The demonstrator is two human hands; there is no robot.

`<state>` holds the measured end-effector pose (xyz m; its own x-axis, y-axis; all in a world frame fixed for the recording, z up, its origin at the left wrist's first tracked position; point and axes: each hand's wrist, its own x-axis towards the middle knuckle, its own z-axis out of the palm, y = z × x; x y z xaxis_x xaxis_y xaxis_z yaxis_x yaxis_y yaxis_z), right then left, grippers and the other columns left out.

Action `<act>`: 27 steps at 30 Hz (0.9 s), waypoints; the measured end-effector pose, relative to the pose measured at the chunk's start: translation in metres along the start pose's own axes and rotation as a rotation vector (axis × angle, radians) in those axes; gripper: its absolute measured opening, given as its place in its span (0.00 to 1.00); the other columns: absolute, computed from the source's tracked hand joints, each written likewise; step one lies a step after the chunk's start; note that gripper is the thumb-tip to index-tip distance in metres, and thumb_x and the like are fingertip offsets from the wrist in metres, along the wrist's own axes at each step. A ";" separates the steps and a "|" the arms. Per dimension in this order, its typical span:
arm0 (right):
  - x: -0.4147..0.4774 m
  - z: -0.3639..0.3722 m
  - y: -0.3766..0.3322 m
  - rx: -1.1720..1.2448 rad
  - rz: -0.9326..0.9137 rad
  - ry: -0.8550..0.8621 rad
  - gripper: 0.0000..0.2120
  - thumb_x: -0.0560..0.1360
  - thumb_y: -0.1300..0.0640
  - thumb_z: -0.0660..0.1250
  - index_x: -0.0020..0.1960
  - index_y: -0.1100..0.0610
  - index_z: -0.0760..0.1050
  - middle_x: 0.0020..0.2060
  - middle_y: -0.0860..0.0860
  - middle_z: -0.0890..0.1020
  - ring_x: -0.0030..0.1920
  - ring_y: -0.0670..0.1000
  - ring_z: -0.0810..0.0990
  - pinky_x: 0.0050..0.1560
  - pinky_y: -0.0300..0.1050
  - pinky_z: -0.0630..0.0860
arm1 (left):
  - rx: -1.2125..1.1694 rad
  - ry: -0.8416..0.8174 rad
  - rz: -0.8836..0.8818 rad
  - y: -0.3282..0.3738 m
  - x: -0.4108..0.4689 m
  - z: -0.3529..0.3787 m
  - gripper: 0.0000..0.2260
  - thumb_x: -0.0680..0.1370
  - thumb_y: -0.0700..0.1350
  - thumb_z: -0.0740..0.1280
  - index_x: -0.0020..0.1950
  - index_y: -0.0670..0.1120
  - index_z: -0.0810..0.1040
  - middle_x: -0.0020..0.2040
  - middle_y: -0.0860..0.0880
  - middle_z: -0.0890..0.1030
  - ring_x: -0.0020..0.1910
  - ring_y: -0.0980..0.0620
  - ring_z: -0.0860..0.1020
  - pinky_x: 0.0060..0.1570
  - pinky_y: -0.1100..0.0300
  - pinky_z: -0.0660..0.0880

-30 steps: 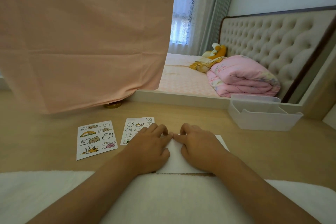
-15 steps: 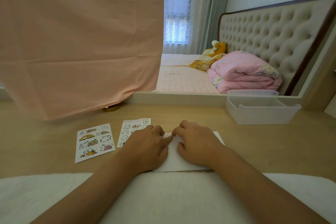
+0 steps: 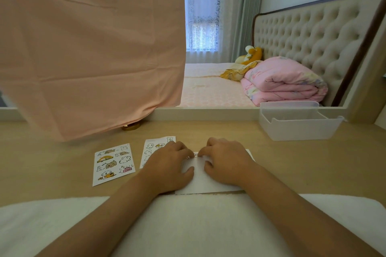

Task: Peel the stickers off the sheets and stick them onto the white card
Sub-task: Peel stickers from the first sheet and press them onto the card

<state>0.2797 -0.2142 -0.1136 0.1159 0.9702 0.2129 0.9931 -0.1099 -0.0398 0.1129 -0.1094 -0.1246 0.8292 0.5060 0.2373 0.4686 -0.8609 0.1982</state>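
Left hand (image 3: 169, 166) and right hand (image 3: 226, 164) have parted slightly, uncovering a sticker (image 3: 195, 155).

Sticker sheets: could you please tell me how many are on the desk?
2. The first sheet lies alone at left; the second sheet lies right of it, partly under the left hand. Others may be hidden.

Sticker sheets (image 3: 113, 164) (image 3: 152, 148) x2, white card (image 3: 198, 182) x1, bin (image 3: 298, 129) x1.

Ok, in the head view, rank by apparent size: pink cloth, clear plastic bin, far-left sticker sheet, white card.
1. pink cloth
2. clear plastic bin
3. white card and far-left sticker sheet: not ranked, since the left hand and right hand hide much of the card.
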 end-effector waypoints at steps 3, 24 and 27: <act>0.001 0.000 0.000 0.018 0.046 0.028 0.16 0.78 0.48 0.60 0.63 0.46 0.76 0.57 0.47 0.74 0.54 0.53 0.77 0.48 0.45 0.71 | -0.115 0.007 -0.007 -0.004 0.002 -0.005 0.15 0.76 0.54 0.68 0.62 0.53 0.79 0.62 0.58 0.71 0.63 0.59 0.67 0.63 0.61 0.69; 0.104 0.009 -0.046 0.114 0.179 -0.215 0.27 0.79 0.38 0.61 0.75 0.44 0.67 0.70 0.49 0.67 0.69 0.54 0.71 0.68 0.51 0.70 | 0.054 -0.090 -0.181 -0.084 -0.026 -0.029 0.36 0.74 0.70 0.62 0.77 0.53 0.65 0.75 0.54 0.66 0.74 0.53 0.59 0.75 0.53 0.55; 0.110 0.011 -0.047 0.149 0.173 -0.220 0.26 0.76 0.37 0.66 0.71 0.44 0.72 0.67 0.48 0.69 0.66 0.52 0.73 0.65 0.49 0.70 | 0.036 -0.036 -0.182 -0.086 -0.025 -0.026 0.35 0.74 0.70 0.63 0.76 0.54 0.68 0.72 0.55 0.69 0.71 0.53 0.62 0.72 0.54 0.59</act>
<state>0.2459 -0.0997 -0.0994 0.2606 0.9651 -0.0250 0.9439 -0.2602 -0.2033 0.0439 -0.0463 -0.1228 0.7399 0.6518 0.1664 0.6218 -0.7571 0.2002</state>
